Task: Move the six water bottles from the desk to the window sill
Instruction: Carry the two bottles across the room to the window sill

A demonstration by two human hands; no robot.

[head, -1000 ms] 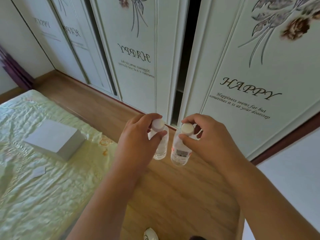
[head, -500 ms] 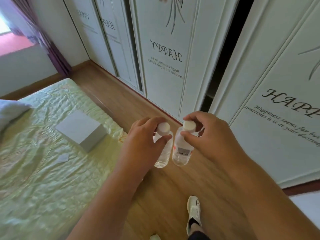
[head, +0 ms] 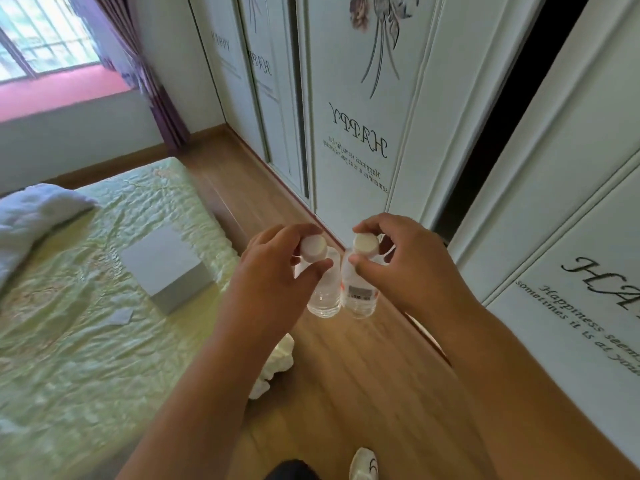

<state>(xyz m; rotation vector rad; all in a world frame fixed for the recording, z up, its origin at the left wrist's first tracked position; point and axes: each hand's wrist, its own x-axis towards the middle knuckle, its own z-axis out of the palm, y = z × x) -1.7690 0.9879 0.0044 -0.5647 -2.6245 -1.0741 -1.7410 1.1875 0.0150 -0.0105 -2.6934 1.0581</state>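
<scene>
Our left hand (head: pixel 273 282) and right hand (head: pixel 405 268) each pinch a water bottle (head: pixel 323 292) by its cap, fingers hiding the necks. Since earlier, window (head: pixel 45 39) and sill have come into view.

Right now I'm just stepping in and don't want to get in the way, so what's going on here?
A person is walking across the wooden floor between a bed and white wardrobe doors, carrying two water bottles. The left hand pinches one bottle by its cap, and the right hand pinches the other bottle the same way; both hang upright, side by side. A window with its sill shows at the upper left. Neither bottle is set down yet.
</scene>
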